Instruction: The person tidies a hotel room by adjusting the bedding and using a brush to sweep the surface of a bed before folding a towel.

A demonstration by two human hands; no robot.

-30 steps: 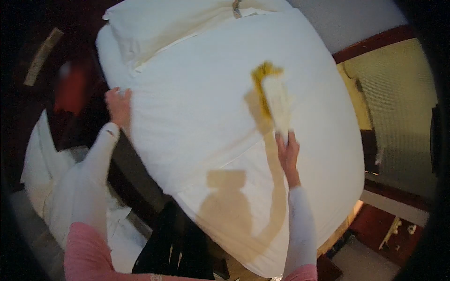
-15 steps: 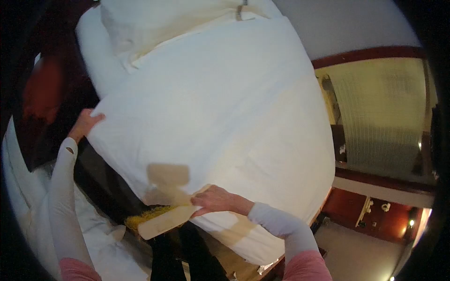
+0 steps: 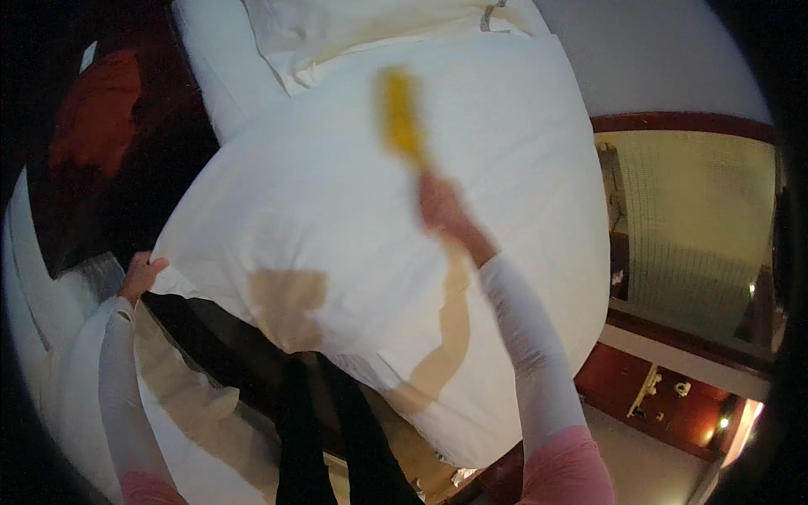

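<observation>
A large white duvet (image 3: 370, 210) covers the bed, its near-left edge pulled outward. My left hand (image 3: 141, 276) is closed on that edge at the left side of the bed. Over the middle of the duvet, my right hand (image 3: 446, 215) grips the handle of a brush with yellow bristles (image 3: 399, 109). The brush is blurred by motion and points towards the pillow end; whether it touches the cloth cannot be made out. A white pillow (image 3: 379, 25) lies at the far end of the bed.
White bedding (image 3: 194, 421) is heaped at the lower left, beside my left arm. A dark red object (image 3: 97, 118) stands beyond it. My dark-clothed legs (image 3: 307, 438) are at the bed's near edge. To the right are a wood-framed glass panel (image 3: 699, 227) and a red-brown surface (image 3: 623, 379).
My right hand has swung the brush from the near-left edge up over the duvet. My left hand, holding the duvet's edge, now appears lower in view.
</observation>
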